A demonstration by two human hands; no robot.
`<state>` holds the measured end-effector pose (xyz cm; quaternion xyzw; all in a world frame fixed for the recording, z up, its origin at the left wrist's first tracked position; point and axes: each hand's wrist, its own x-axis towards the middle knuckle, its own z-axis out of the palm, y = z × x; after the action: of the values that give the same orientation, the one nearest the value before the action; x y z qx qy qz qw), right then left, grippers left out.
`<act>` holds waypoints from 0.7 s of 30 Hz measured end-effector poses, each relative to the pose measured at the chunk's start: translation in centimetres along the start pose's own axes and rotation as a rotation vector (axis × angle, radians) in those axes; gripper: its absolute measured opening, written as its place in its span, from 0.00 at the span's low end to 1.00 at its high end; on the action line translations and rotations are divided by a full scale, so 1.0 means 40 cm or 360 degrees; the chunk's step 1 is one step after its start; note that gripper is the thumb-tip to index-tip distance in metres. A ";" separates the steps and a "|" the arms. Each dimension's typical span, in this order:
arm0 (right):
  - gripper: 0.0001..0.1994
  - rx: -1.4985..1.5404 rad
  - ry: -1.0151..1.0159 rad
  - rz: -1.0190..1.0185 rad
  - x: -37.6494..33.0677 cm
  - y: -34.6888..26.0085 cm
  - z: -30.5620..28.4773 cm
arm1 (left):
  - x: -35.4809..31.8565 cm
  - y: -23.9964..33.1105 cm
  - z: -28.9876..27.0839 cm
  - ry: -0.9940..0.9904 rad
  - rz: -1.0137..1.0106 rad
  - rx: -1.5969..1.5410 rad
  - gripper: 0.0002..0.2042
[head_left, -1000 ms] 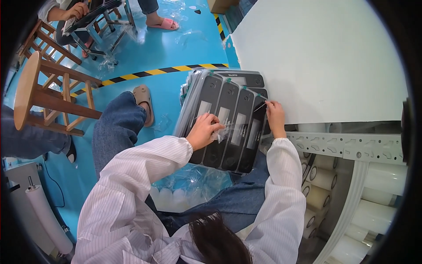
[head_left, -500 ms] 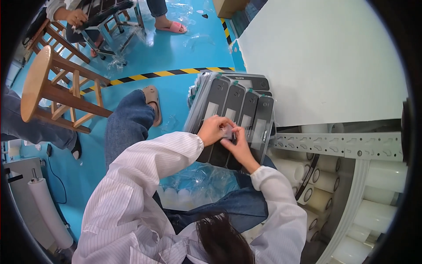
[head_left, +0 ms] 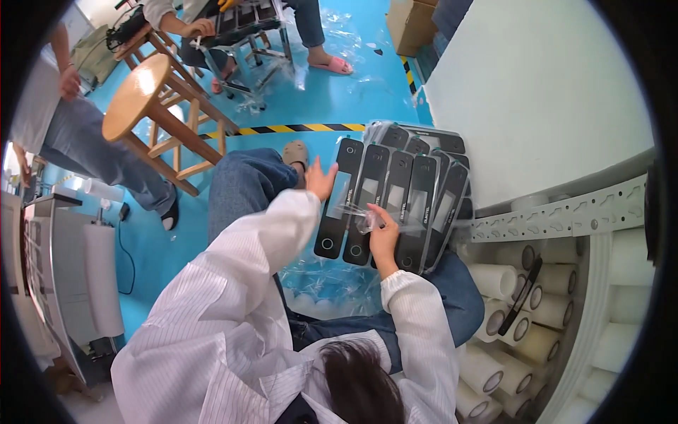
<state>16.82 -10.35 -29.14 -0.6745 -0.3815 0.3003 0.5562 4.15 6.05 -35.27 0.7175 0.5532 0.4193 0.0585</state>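
Observation:
Long black panels (head_left: 402, 166) with round rings and pale rectangular patches lie fanned out in front of me, atop a plastic-wrapped stack. My right hand (head_left: 383, 237) is pinched on a crumpled piece of clear plastic film (head_left: 364, 222) over the middle panels. From it, thin film stretches across the neighbouring panels. My left hand (head_left: 322, 179), fingers apart, is beside the upper part of the leftmost panel (head_left: 330, 237); whether it touches the edge cannot be told. Small green tabs show at the panels' far ends.
White rolls (head_left: 480, 367) fill the space under a perforated metal rail (head_left: 551, 227) at right. A large white board (head_left: 544, 92) rises behind it. Wooden stool (head_left: 145, 92) stands at left, near a standing person (head_left: 106, 141); another person (head_left: 198, 28) sits beyond. Loose clear film (head_left: 318, 283) lies below the panels.
My hands have parted: the left moved away to the left edge of the panels and opened, while the right keeps the film. The panels look more spread out. The whole view has shifted.

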 end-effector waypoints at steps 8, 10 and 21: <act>0.09 0.0467 -0.0410 -0.0061 -0.054 -0.048 -0.013 | 0.345 0.021 -0.172 -0.1260 -0.0956 -0.1210 0.12; 0.12 0.0376 -0.0865 -0.0261 -0.134 -0.046 0.011 | 0.527 0.007 -0.293 -0.1136 -0.0708 -0.0994 0.09; 0.26 -0.1544 -0.2640 -0.0206 -0.309 0.380 0.102 | 1.171 -0.156 -0.966 0.0226 -0.0344 -0.0630 0.13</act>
<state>9.64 -20.06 -45.07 -0.3818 -0.7725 0.4599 -0.2144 -24.55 33.22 11.25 0.5974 0.5366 0.5601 0.2036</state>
